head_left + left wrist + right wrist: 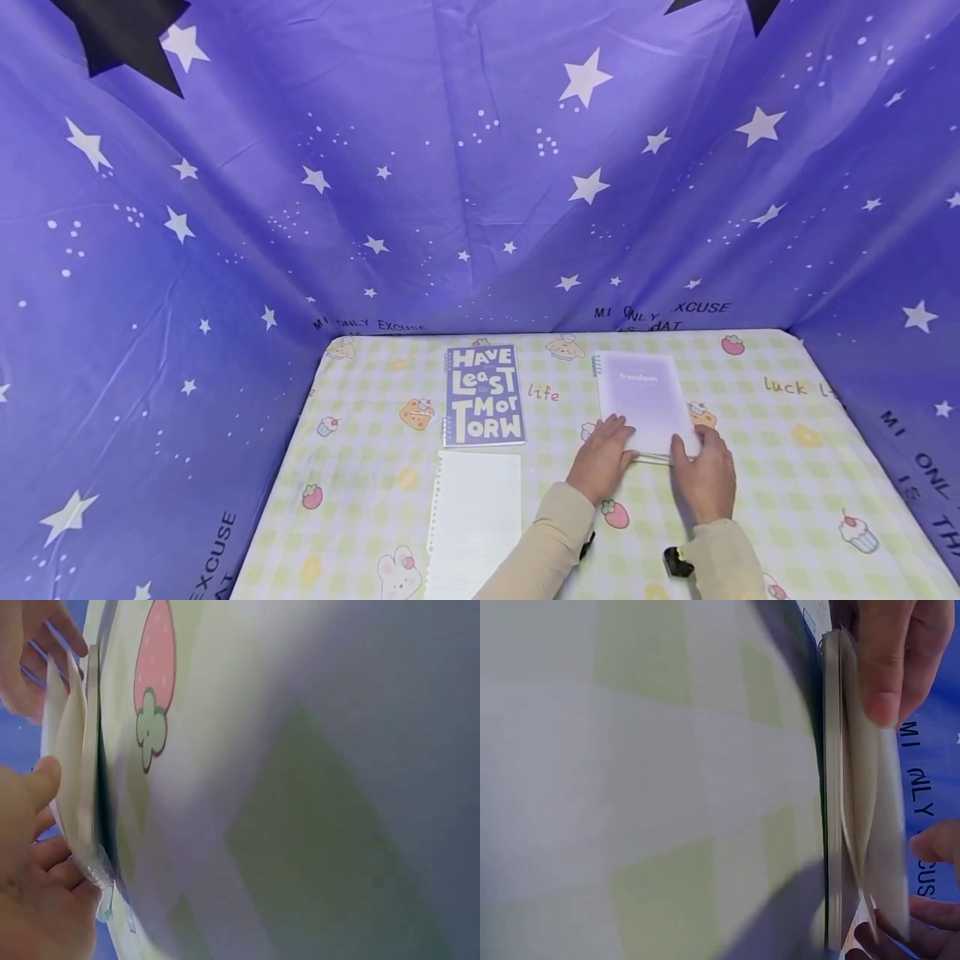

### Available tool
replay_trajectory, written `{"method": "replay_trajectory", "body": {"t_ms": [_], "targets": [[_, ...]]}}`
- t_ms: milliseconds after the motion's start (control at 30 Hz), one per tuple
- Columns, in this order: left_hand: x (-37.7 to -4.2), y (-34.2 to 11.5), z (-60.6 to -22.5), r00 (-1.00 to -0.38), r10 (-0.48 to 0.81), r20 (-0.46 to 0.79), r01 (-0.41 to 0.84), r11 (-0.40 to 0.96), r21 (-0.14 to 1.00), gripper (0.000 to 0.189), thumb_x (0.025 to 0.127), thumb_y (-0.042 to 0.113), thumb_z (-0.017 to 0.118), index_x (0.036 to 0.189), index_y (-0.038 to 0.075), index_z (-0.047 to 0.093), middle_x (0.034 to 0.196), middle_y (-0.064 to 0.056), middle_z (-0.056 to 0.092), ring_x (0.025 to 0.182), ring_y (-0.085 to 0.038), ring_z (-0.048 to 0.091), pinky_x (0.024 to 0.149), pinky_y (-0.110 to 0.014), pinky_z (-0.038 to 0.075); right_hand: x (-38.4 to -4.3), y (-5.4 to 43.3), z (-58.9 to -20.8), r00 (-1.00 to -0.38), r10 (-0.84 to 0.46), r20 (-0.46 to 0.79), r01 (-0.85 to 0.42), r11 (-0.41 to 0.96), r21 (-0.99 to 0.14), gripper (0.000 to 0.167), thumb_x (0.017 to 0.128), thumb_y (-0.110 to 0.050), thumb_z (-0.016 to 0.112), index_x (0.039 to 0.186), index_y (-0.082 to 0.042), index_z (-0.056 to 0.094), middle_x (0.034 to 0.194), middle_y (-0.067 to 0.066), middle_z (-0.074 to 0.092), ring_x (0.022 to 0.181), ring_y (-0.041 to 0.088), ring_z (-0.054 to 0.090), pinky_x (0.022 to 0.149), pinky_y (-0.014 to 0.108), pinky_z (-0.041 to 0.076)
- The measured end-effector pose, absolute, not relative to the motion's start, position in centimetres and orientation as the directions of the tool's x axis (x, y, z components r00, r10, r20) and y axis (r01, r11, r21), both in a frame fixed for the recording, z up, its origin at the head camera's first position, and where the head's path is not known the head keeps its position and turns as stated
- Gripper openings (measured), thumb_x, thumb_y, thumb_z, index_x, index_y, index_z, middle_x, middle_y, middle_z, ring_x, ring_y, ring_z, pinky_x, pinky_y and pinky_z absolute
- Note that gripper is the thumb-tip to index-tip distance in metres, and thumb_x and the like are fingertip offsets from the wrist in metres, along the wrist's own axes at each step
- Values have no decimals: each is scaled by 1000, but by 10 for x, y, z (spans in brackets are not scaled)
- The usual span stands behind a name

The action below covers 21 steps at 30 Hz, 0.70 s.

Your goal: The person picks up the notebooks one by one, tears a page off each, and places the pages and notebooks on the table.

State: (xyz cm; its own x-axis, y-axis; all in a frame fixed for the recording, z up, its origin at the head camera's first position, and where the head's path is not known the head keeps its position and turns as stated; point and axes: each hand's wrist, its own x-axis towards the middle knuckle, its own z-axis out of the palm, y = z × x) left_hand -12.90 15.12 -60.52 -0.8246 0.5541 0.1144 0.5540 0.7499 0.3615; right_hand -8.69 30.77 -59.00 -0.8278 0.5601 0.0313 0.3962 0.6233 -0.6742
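A pale purple spiral notebook (641,400) marked "freedom" lies on the table, its binding at the left. My left hand (600,458) rests on its near-left corner, fingers over the cover and thumb at the front edge. At the near-right corner, my right hand (705,475) holds the notebook with its thumb at the cover and its fingers along the side. In the right wrist view, the cover and some pages (866,795) stand fanned up from the page block (832,810). The left wrist view shows the same gap between the raised pages (71,742) and the block below.
Left of the notebook lies a blue booklet (483,396) with large white lettering. Nearer me is a white lined pad or sheet (476,517) with holes along its left edge. A checked cloth (787,500) covers the table. Purple star-printed curtains (465,167) surround it.
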Motion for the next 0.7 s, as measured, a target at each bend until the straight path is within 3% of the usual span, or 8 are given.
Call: {"method": "replay_trajectory", "body": {"t_ms": [333,533,600,700], "targets": [[-129,151,-607,-824,554,116,551,738,390,40,106,32,40,140,13,53,150,-3,49,143,-14,39,120,-26,25,-89,309,-585,-839,531,116,279,604,-747,49,94,-15,61,133,12,45,129,36,49,124,52,45,107,60,34],[-128,149,-606,-814,569,115,563,727,393,42,106,33,42,142,13,51,152,-2,46,144,-14,37,121,-25,23,-92,308,-578,-825,538,172,213,579,-787,50,86,-1,68,129,13,47,127,35,49,118,53,50,100,58,40],[-127,148,-606,-812,574,109,566,726,390,43,105,34,43,143,14,50,153,-2,45,145,-13,36,121,-25,22,-93,307,-576,-818,549,171,218,571,-792,51,84,0,69,130,11,48,128,33,50,115,51,53,94,49,46],[-127,147,-605,-810,578,101,568,728,383,45,104,35,46,145,15,48,155,-1,43,146,-12,34,121,-24,21,-93,306,-572,-810,566,153,225,541,-810,56,84,0,70,134,9,46,130,30,52,109,45,58,80,20,47]]}}
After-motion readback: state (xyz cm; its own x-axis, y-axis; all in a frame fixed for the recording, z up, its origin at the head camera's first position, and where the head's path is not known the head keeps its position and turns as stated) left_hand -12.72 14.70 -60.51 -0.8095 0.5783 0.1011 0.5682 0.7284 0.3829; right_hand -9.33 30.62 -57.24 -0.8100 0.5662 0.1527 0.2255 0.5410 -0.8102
